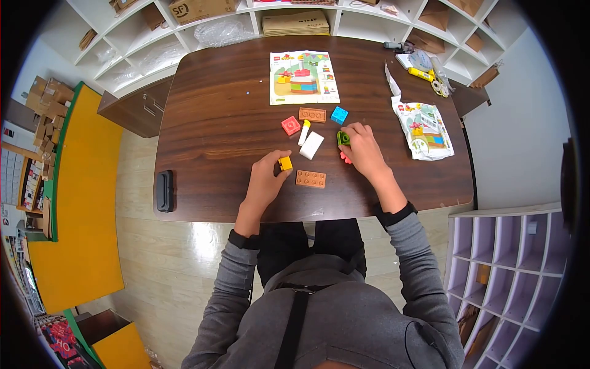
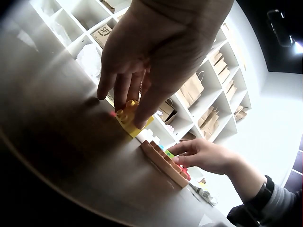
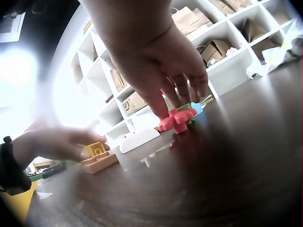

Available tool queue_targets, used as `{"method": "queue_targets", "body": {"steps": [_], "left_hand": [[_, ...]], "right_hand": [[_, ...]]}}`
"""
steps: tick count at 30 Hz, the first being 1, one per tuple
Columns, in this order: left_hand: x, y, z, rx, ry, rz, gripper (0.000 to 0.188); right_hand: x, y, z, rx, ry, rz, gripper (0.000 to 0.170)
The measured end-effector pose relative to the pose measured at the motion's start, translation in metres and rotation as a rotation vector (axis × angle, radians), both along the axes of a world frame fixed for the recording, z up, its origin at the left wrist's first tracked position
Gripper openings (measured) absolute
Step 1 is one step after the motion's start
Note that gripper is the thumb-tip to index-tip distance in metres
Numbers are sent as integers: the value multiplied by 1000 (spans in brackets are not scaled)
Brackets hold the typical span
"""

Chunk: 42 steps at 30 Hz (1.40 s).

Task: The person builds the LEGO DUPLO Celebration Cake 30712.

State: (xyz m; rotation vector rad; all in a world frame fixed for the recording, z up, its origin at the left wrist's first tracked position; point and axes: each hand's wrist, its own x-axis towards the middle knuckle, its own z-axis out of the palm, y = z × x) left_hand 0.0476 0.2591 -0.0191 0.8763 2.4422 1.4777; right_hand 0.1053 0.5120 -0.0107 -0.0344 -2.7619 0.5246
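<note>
On the left, my left hand (image 1: 265, 178) pinches a yellow toy brick (image 1: 286, 163) between thumb and fingers; its studs show in the left wrist view. My right hand (image 1: 367, 154) has its thumb and fingers around a green brick (image 1: 343, 138) at the right of the loose pieces. A pink-red flower piece (image 3: 179, 120) stands right by that thumb, partly covered in the head view. Between the hands lie a white curved block (image 1: 311, 146) and a white candle piece with a yellow top (image 1: 304, 131). A copper-brown studded brick (image 1: 311, 179) lies nearest the body.
Farther back are a red brick (image 1: 291, 126), a brown plate (image 1: 312, 115) and a blue brick (image 1: 339, 115). An instruction sheet (image 1: 304, 79) lies behind them. An opened package (image 1: 425, 131) is at the right, a black case (image 1: 165, 191) at the left table edge.
</note>
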Motion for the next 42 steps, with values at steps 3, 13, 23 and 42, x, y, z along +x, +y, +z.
{"method": "queue_targets", "body": {"steps": [3, 13, 23, 42], "left_hand": [[0, 0, -1, -1, 3, -1, 38], [5, -1, 2, 27, -37, 0, 38], [9, 0, -1, 32, 0, -11, 38], [32, 3, 17, -356, 371, -112, 63]], "right_hand": [[-1, -2, 0, -19, -8, -12, 34], [31, -22, 21, -714, -92, -62, 35], [60, -36, 3, -1642, -174, -89, 32], [70, -52, -9, -1214, -179, -129, 42]]}}
